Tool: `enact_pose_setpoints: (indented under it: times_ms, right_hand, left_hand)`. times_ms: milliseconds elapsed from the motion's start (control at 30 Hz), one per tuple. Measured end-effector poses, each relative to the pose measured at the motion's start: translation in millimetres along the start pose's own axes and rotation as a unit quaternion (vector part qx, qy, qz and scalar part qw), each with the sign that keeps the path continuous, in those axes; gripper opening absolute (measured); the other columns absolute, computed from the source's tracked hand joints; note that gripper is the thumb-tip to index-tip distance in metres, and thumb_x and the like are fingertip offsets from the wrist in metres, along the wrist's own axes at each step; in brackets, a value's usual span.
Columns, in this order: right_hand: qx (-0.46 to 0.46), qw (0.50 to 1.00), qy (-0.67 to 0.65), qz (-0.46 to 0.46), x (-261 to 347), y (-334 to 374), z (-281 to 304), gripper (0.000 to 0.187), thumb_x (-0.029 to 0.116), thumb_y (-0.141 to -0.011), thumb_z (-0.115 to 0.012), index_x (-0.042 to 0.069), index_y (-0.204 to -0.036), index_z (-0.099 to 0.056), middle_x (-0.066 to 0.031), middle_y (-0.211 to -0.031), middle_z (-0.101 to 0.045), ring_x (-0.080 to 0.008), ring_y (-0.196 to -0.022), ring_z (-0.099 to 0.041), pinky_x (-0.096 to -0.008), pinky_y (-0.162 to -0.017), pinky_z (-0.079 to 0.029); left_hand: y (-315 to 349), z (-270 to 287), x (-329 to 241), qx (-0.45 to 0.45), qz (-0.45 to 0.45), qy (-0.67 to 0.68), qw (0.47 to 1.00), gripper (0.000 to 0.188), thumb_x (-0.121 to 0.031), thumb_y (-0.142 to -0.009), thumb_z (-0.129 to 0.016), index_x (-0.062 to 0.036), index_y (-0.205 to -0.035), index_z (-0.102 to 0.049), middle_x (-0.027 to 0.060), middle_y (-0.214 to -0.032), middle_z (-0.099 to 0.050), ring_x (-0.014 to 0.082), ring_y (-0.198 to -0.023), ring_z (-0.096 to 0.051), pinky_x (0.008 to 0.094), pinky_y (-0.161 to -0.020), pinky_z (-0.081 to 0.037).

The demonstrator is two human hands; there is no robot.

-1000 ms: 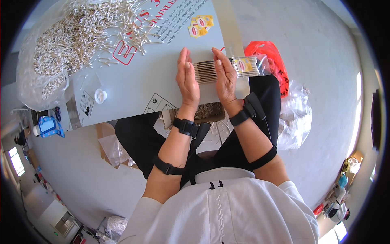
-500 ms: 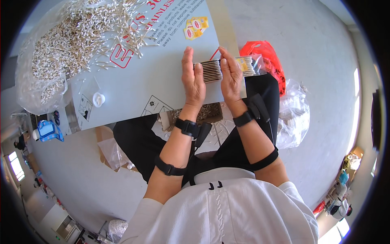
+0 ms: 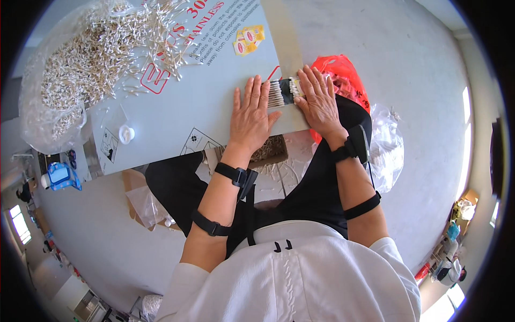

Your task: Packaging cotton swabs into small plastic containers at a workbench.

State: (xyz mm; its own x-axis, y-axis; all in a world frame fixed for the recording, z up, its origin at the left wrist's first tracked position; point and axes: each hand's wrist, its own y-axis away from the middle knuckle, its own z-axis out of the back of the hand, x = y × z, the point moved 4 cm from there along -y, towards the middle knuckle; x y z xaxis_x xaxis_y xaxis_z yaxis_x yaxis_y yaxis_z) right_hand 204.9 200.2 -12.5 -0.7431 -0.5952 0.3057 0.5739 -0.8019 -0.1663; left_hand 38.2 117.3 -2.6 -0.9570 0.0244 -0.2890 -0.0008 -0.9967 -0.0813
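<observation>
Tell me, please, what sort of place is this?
Probably a small workshop or packing room: a big heap of loose cotton swabs lies on the worktable, with yellow printed cards there too, and a neat row of swabs shows between the left hand and right hand.

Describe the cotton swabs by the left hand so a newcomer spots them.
Start at the grey tabletop; go to its right end, where the left hand and right hand rest palm down. In the gap between them, the row of cotton swabs shows just left of a dark strip. Unlike the jumbled swab pile at upper left, these lie side by side.
</observation>
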Motion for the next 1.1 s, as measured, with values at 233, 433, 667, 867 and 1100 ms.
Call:
enact_pose_setpoints:
  times_ms: [233,433,667,867,1100]
  right_hand:
    - [-0.004,0.999,-0.041,0.002,-0.4,0.0,0.7,0.065,0.043,-0.096,-0.051,0.011,-0.15,-0.032,-0.0108,-0.156,-0.03,-0.0279,-0.146,-0.022,-0.0464,-0.119,-0.012]
    - [-0.009,0.998,-0.055,0.01,1.0,-0.6,3.3,0.063,0.04,-0.097,-0.05,0.009,-0.149,-0.034,-0.0118,-0.155,-0.031,-0.0291,-0.146,-0.023,-0.0451,-0.119,-0.015]
    - [-0.005,0.997,-0.07,0.008,-1.4,0.3,1.3,0.061,0.04,-0.097,-0.049,0.01,-0.149,-0.034,-0.0123,-0.155,-0.031,-0.0298,-0.146,-0.022,-0.0451,-0.119,-0.015]
    - [-0.01,0.991,-0.131,0.001,-3.7,0.8,0.8,0.059,0.039,-0.099,-0.046,0.01,-0.149,-0.035,-0.0127,-0.155,-0.03,-0.0306,-0.146,-0.021,-0.045,-0.119,-0.015]
    - [-0.02,0.978,-0.207,-0.007,-8.2,-0.5,4.5,0.054,0.036,-0.101,-0.044,0.009,-0.147,-0.039,-0.0146,-0.153,-0.034,-0.0322,-0.145,-0.024,-0.0451,-0.118,-0.017]
  left_hand:
    - [-8.5,-3.0,-17.8,-0.014,-0.023,0.015,1.0,0.076,-0.041,-0.089,-0.061,-0.0032,-0.148,-0.032,0.0149,-0.157,-0.026,0.0262,-0.147,-0.022,0.0482,-0.119,-0.015]
    - [-14.5,-3.0,-24.4,-0.016,-0.03,0.024,0.999,0.076,-0.04,-0.089,-0.062,-0.0027,-0.148,-0.033,0.0156,-0.157,-0.027,0.0273,-0.147,-0.022,0.0481,-0.118,-0.017]
    - [-22.3,-9.7,-36.5,-0.025,-0.036,0.055,0.998,0.076,-0.043,-0.09,-0.059,-0.0005,-0.147,-0.033,0.0184,-0.155,-0.028,0.0294,-0.147,-0.021,0.0484,-0.119,-0.016]
    - [-24.6,-13.3,-42.8,-0.035,-0.027,0.062,0.997,0.073,-0.041,-0.093,-0.055,0.0004,-0.148,-0.03,0.0211,-0.155,-0.026,0.0318,-0.147,-0.021,0.0477,-0.118,-0.015]
    - [-30.9,-10.6,-44.4,-0.068,-0.01,0.171,0.983,0.068,-0.031,-0.096,-0.053,0.004,-0.148,-0.026,0.0251,-0.154,-0.025,0.0372,-0.145,-0.023,0.0471,-0.118,-0.017]
